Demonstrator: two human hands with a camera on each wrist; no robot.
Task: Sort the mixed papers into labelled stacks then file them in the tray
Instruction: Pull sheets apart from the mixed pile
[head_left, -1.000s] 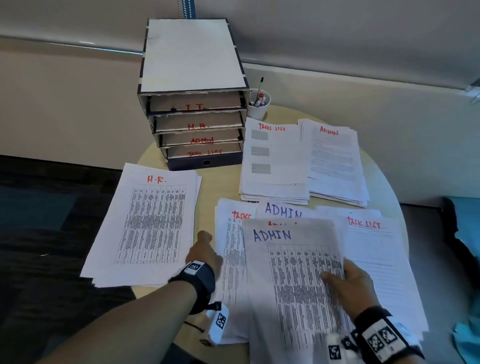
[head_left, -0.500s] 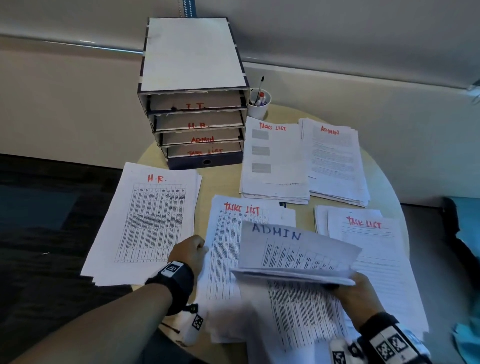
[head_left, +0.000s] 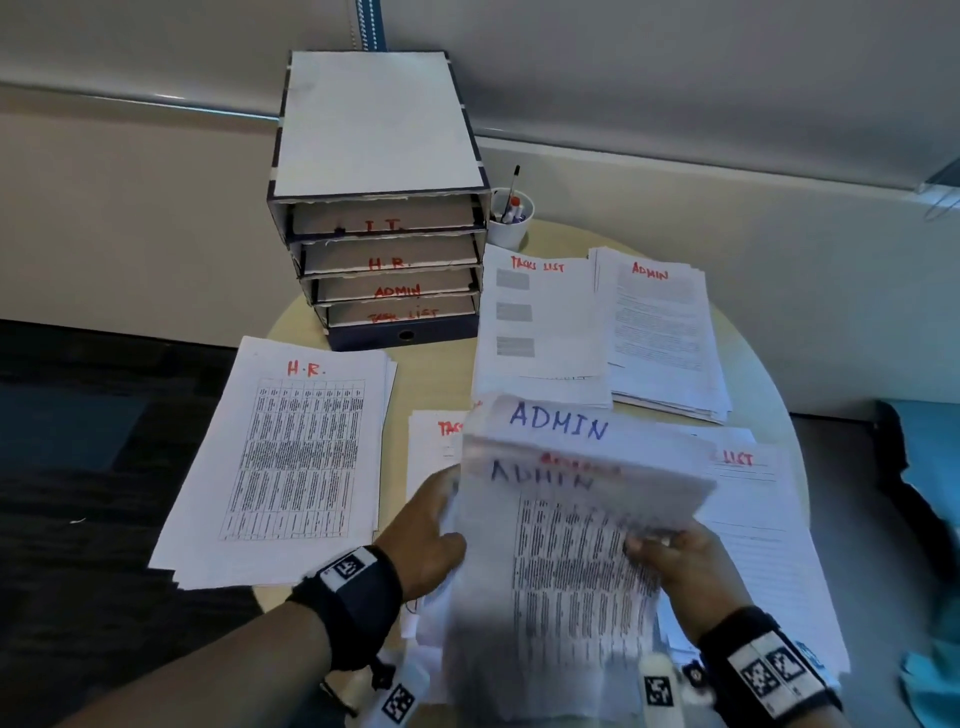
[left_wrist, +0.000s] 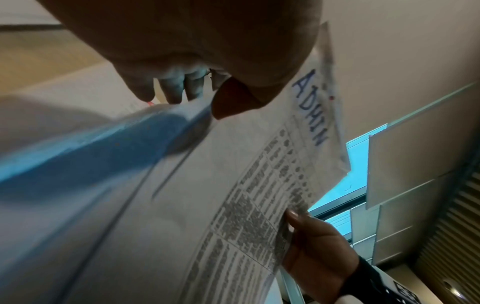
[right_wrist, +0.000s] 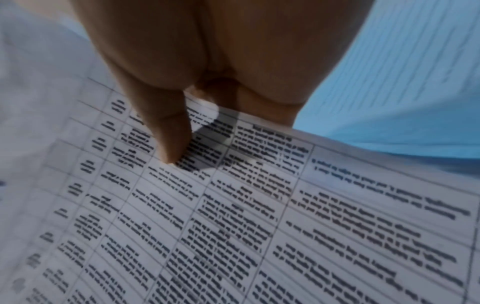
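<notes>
Risk one is sheet separation — both hands hold a loose ADMIN bundle (head_left: 561, 545) above the near middle of the table (head_left: 441, 374), nothing clipping the sheets together. Right hand (head_left: 680, 566) pinches the bundle's right edge, thumb on top, fingers underneath per the left wrist view. Left hand (head_left: 431, 525) sits at the left edge with fingers curled under it; the actual grip is blurred, so I read it as holding, not certain. Top sheet arches up and the far end curls over, a second ADMIN heading visible behind it.

Failure modes, as I judge them:
- Lower sheets slide out, since the right pinch bites only the edge.
- Bundle drags the Tasks List sheets (head_left: 441, 441) beneath it, remixing the unsorted pile.
- Drop onto the wrong stack — the far Tasks List stack (head_left: 540, 332) touches the far-right Admin stack (head_left: 660, 332), so an off-target landing straddles both.
- H.R. stack (head_left: 291, 457) overhangs the table's left edge; a left elbow nudge tips it to the floor.

Tray (head_left: 384, 218) stands far left with I.T., H.R., ADMIN and Task List slots, nothing filed that I can see.
</notes>
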